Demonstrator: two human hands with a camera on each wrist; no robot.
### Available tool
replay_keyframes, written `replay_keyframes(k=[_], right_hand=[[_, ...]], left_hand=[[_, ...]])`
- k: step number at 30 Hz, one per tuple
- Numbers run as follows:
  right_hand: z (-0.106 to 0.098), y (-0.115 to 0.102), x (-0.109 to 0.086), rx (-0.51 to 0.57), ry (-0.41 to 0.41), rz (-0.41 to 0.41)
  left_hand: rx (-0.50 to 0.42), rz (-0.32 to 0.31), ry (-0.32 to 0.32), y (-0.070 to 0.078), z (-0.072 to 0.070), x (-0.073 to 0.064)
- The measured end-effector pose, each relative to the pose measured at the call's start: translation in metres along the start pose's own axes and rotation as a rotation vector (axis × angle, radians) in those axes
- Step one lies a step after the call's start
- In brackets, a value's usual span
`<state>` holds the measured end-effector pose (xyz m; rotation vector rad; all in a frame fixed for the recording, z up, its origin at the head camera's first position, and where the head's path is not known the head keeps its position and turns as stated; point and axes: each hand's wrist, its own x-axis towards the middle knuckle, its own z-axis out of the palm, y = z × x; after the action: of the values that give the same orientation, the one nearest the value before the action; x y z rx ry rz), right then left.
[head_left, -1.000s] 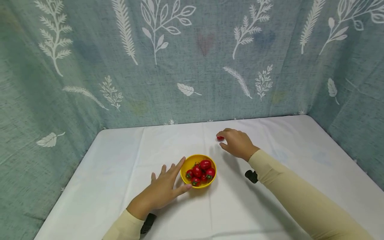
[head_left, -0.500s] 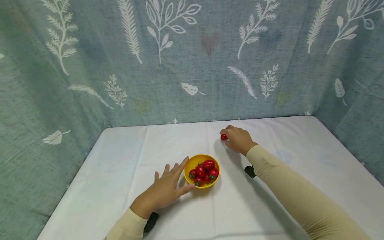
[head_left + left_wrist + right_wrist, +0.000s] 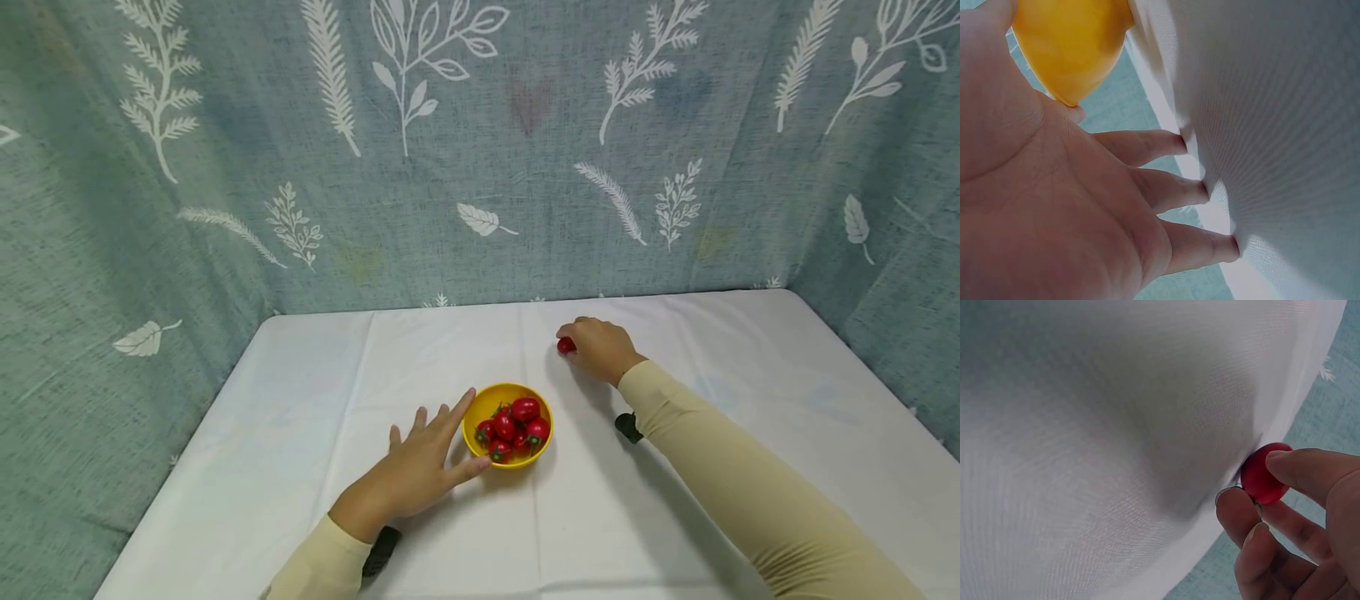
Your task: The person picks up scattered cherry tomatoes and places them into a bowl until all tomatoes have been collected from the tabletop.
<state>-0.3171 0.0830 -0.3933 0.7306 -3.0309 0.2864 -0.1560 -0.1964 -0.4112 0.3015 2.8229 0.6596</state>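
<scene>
A yellow bowl (image 3: 470,417) stands on the table, with several red cherry tomatoes (image 3: 504,426) in it, some with green stems. My left hand (image 3: 416,473) is spread at the bowl's left side, thumb and index finger at its rim. In the left wrist view the other fingertips (image 3: 1225,247) rest on the white cloth beneath the bowl (image 3: 1075,44). Farther back and to the right, my right hand (image 3: 602,347) pinches a single cherry tomato (image 3: 1264,474) low at the cloth. The thumb lies on its top side, and fingers partly wrap its lower side.
A white cloth (image 3: 300,400) covers the table. Behind the table and along both sides hangs a blue-green curtain (image 3: 420,225) with white leaf patterns. A dark wrist device (image 3: 381,552) sits under the left wrist, and another dark device (image 3: 628,427) under the right.
My right hand has closed on the lone tomato, its fingers coming in round it. The left hand keeps its place at the bowl. The whole head view has shifted slightly.
</scene>
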Motion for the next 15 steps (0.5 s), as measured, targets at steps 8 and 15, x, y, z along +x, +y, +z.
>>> replay_keyframes(k=[8, 15], right_hand=[[0.001, 0.002, -0.003, -0.01, 0.024, -0.013], [-0.004, 0.0, -0.012, 0.008, 0.028, -0.019]], left_hand=[[-0.021, -0.009, -0.01, 0.004, -0.004, -0.002], [-0.02, -0.012, -0.012, 0.003, -0.003, -0.001]])
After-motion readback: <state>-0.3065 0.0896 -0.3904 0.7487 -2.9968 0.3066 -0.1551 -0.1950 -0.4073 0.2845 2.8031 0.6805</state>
